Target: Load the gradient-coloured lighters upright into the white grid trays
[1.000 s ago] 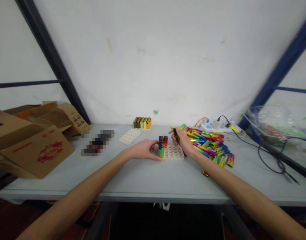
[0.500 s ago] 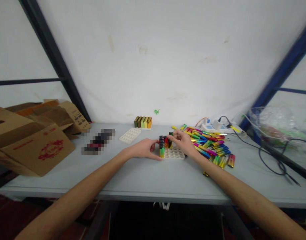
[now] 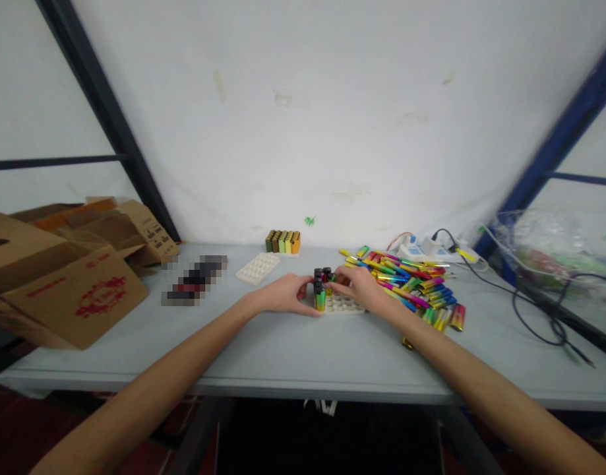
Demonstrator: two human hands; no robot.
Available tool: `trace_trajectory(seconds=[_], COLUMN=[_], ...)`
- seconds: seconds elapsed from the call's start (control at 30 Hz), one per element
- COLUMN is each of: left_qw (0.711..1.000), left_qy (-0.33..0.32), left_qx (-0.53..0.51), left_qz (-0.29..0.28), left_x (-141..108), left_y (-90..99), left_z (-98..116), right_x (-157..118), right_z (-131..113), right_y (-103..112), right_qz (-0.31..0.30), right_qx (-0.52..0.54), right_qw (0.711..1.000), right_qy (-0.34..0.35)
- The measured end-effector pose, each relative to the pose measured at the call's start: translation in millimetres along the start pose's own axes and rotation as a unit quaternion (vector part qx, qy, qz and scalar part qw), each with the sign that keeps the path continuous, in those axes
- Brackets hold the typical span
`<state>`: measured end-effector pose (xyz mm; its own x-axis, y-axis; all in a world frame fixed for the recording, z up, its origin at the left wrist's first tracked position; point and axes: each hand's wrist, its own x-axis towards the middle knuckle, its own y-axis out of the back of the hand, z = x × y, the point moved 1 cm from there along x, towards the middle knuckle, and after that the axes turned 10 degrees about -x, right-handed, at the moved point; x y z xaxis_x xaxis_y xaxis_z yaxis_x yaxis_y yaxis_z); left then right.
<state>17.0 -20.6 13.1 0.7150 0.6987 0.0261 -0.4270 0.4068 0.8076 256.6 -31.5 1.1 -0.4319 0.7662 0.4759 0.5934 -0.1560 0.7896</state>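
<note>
Near the middle of the table lies a white tray (image 3: 349, 305) with rows of round holes. Several shiny, multicoloured lighters (image 3: 321, 300) with dark tops stand upright along its left end. My left hand (image 3: 284, 294) is curved around that end, thumb low at the front corner and fingers beside the lighters, steadying the tray. Over the tray, my right hand (image 3: 361, 287) pinches a green-and-gold lighter (image 3: 331, 280) by its upper part, close to the standing ones. Its lower end is hard to make out among them.
To the right spreads a pile of loose metallic lighters (image 3: 421, 284), with a power strip (image 3: 426, 251) and black cable (image 3: 535, 330) beyond. Behind are an unfilled white tray (image 3: 258, 268) and a block of lighters (image 3: 283, 243). Cardboard boxes (image 3: 85, 290) stand left, near a pixelated dark item (image 3: 196, 280).
My right hand has moved slightly down, bringing the lighter from above the tray down beside the standing lighters. My left hand has stayed in place.
</note>
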Motion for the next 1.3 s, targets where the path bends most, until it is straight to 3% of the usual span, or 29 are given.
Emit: trace_trajectory(seconds=[0.27, 0.4, 0.53, 0.63, 0.77, 0.97, 1.1, 1.3], left_qw=[1.0, 1.0, 1.0, 1.0, 1.0, 1.0, 1.0, 1.0], left_qy=[0.003, 0.0, -0.001, -0.001, -0.005, -0.001, 0.005, 0.011], left_qx=[0.001, -0.001, -0.008, -0.01, -0.005, 0.0, -0.002, -0.002], left_qz=[0.001, 0.0, 0.004, 0.001, -0.003, -0.003, -0.006, -0.005], left_x=[0, 1, 1, 0, 0, 0, -1, -1], left_y=[-0.9, -1.1, -1.2, -0.5, 0.0, 0.1, 1.0, 2.0], left_z=[0, -1, -2, 0, 0, -1, 1, 4], right_x=[1, 4, 5, 5, 8, 9, 10, 11], right_z=[10, 35, 58, 62, 54, 51, 53, 46], right_y=[6, 9, 10, 12, 14, 8, 6, 12], right_qz=[0.02, 0.05, -0.025, -0.092, -0.096, -0.106, -0.105, -0.022], right_qx=[-0.029, -0.16, -0.278, -0.325, -0.364, -0.354, -0.308, -0.252], right_qw=[0.999, 0.985, 0.959, 0.939, 0.923, 0.926, 0.944, 0.966], right_qy=[-0.014, -0.039, -0.053, -0.07, -0.085, -0.074, -0.047, -0.055])
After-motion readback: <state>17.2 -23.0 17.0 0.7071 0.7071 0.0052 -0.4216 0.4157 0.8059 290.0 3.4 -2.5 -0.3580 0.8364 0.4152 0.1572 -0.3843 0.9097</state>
